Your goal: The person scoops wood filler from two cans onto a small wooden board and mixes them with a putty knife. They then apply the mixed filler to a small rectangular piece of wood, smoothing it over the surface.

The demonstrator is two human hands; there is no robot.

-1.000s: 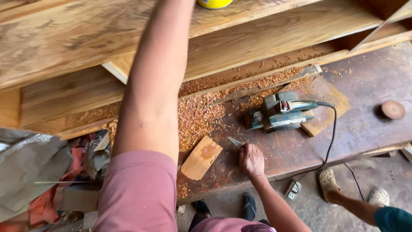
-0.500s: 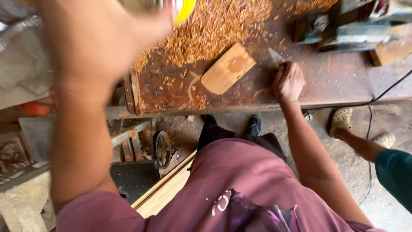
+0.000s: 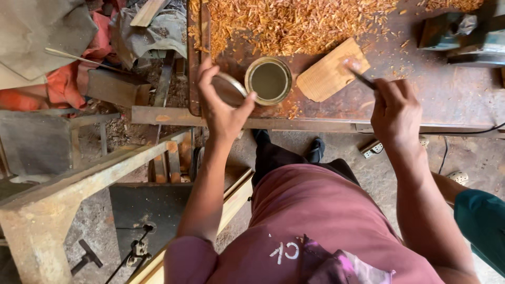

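My left hand (image 3: pixel 223 105) holds a round metal lid (image 3: pixel 229 88) by its edge, just left of an open tin can (image 3: pixel 269 80) that stands on the rusty metal tabletop (image 3: pixel 431 100). My right hand (image 3: pixel 395 113) grips a thin dark-handled tool (image 3: pixel 362 79), a brush or blade, whose tip rests on a small flat wooden board (image 3: pixel 330 73) lying right of the can.
A heap of wood shavings (image 3: pixel 294 23) covers the table behind the can. An electric planer (image 3: pixel 463 31) sits at the top right, its cable (image 3: pixel 473 131) along the table edge. A wooden frame (image 3: pixel 89 173) and cloth pile (image 3: pixel 63 47) stand left. Another person's leg and sandalled foot (image 3: pixel 463 181) are at right.
The view tilted down. My left arm came down from the overhead beams; the can now stands open on the table with the lid in my hand. My right hand lifted the tool onto the board.
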